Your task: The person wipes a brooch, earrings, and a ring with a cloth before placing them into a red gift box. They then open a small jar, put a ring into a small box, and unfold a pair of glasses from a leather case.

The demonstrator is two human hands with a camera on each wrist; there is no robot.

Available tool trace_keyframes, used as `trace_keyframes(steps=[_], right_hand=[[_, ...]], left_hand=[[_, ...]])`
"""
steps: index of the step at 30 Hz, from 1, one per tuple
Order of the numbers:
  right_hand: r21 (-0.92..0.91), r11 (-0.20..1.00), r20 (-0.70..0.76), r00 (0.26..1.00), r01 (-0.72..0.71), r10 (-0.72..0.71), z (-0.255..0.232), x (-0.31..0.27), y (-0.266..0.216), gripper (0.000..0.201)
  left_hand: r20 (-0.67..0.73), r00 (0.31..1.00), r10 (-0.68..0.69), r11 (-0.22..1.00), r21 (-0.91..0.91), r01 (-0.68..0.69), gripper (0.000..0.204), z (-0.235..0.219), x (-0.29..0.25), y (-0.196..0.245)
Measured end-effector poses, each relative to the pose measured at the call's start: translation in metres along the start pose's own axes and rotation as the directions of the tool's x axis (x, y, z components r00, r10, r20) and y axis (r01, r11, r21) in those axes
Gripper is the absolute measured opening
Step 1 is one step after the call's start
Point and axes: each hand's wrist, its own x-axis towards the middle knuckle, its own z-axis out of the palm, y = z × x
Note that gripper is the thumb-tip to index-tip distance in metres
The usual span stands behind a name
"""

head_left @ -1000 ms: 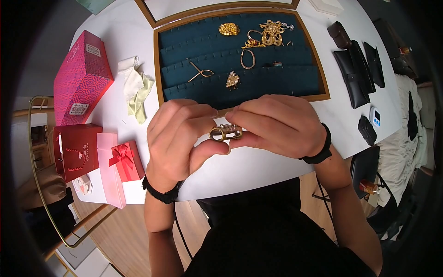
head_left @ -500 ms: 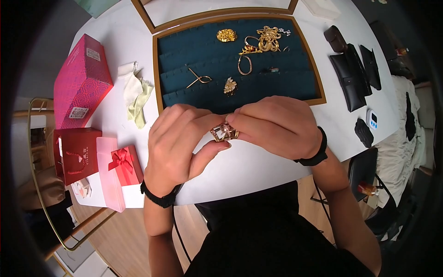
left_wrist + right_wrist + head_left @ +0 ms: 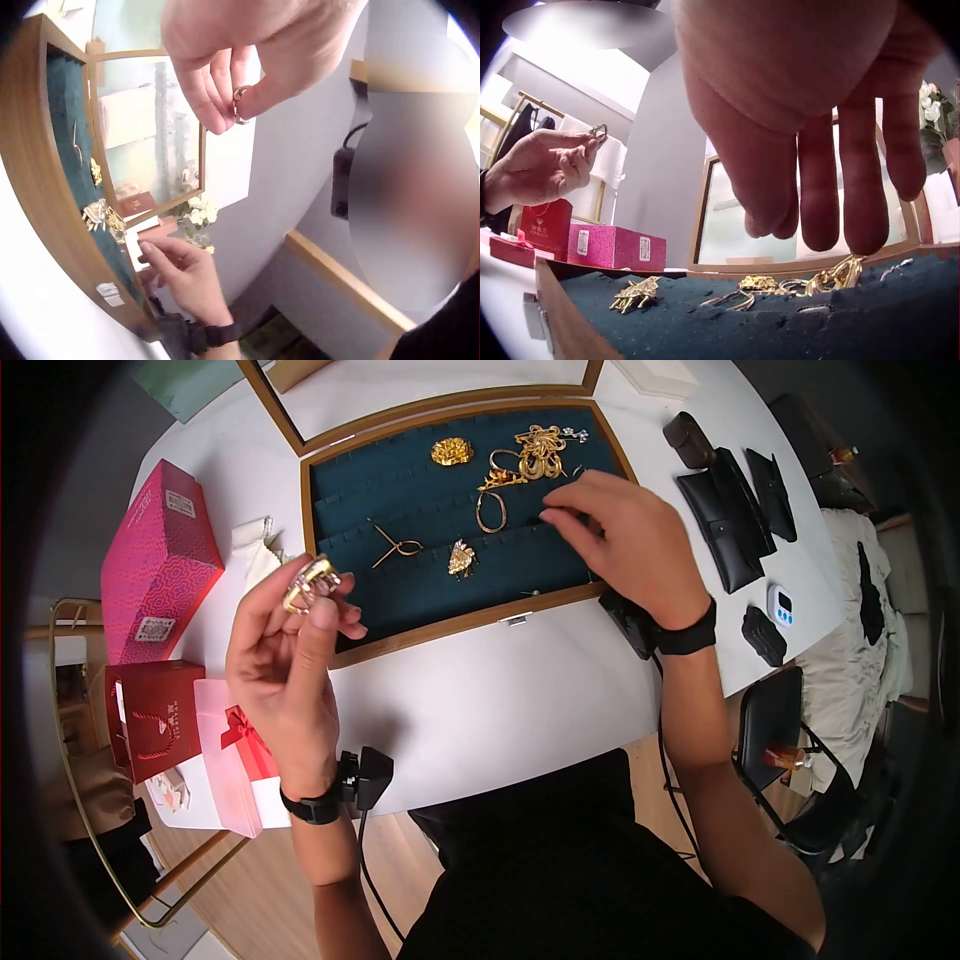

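Note:
My left hand (image 3: 285, 670) is raised in front of the display case's left corner, pinching a gold-coloured jewelled ring (image 3: 312, 585) between thumb and fingers. Clear stones sparkle on it, and its open band shows in the left wrist view. My right hand (image 3: 640, 540) hovers over the right part of the wooden jewellery case (image 3: 450, 627), fingers loosely bent and holding nothing. Below it on the teal lining lie a gold knotted brooch (image 3: 541, 455) and an oval hoop (image 3: 491, 512). A leaf-like brooch (image 3: 461, 559), a Y-shaped pin (image 3: 397, 547) and a gold oval clip (image 3: 452, 452) lie farther left.
Left on the white table stand a pink patterned box (image 3: 160, 570), a red gift bag (image 3: 155, 720) and a pale cloth (image 3: 262, 565). Black pouches (image 3: 722, 530) and a small timer (image 3: 783, 605) lie right. The case's glass lid (image 3: 430, 380) stands raised behind.
Both hands were together on the ring at the case's front edge. The left has carried it left and up, turning palm-up; the right has let go and moved right over the case.

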Motion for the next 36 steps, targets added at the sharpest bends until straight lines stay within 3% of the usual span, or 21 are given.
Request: trace_keyframes(steps=[2,3,5,8,17,20,23,24,27,32,36], right_hand=[[0.035,0.999,0.025,0.999,0.037,-0.037,0.004,0.001,-0.004,0.014],[0.074,0.995,0.049,0.996,0.067,-0.071,0.006,0.000,-0.007,0.014],[0.101,0.993,0.100,0.993,0.053,-0.063,0.014,-0.001,-0.011,0.015],[0.095,0.992,0.169,0.981,0.081,-0.097,0.017,0.002,-0.011,0.020],[-0.032,0.995,0.088,0.992,0.091,-0.088,0.000,0.049,0.014,0.015],[-0.081,0.994,0.204,0.978,0.070,-0.052,-0.007,0.068,0.031,0.012],[-0.223,0.974,0.242,0.970,0.038,0.017,-0.013,0.080,0.056,0.014],[-0.253,0.967,0.274,0.956,-0.036,0.108,-0.019,0.083,0.056,0.015],[-0.269,0.962,0.315,0.940,-0.045,0.132,-0.017,0.086,0.077,0.017],[-0.263,0.964,0.328,0.944,0.051,0.039,0.001,0.079,0.095,0.023],[-0.269,0.963,0.327,0.943,0.026,0.066,0.007,0.081,0.099,0.022]], left_hand=[[-0.037,0.986,-0.164,0.963,-0.223,0.152,0.036,-0.003,0.004,-0.001],[-0.042,0.986,-0.163,0.963,-0.225,0.149,0.036,-0.006,0.005,-0.002],[-0.002,0.941,-0.339,0.881,-0.352,0.316,0.037,-0.011,0.009,-0.005],[0.010,0.942,-0.334,0.868,-0.386,0.312,0.037,-0.010,0.012,-0.008],[-0.012,0.928,-0.371,0.801,-0.510,0.314,0.037,-0.011,0.014,-0.017],[-0.017,0.930,-0.367,0.775,-0.558,0.296,0.036,-0.007,0.011,-0.012],[-0.047,0.930,-0.366,0.787,-0.549,0.282,0.035,-0.010,0.013,-0.017],[-0.058,0.926,-0.372,0.799,-0.528,0.288,0.035,-0.010,0.013,-0.016],[-0.069,0.927,-0.369,0.814,-0.505,0.287,0.033,-0.009,0.012,-0.013],[-0.060,0.928,-0.368,0.841,-0.447,0.304,0.036,-0.005,0.011,-0.011],[0.022,0.926,-0.378,0.826,-0.444,0.348,0.031,-0.006,0.010,-0.014]])
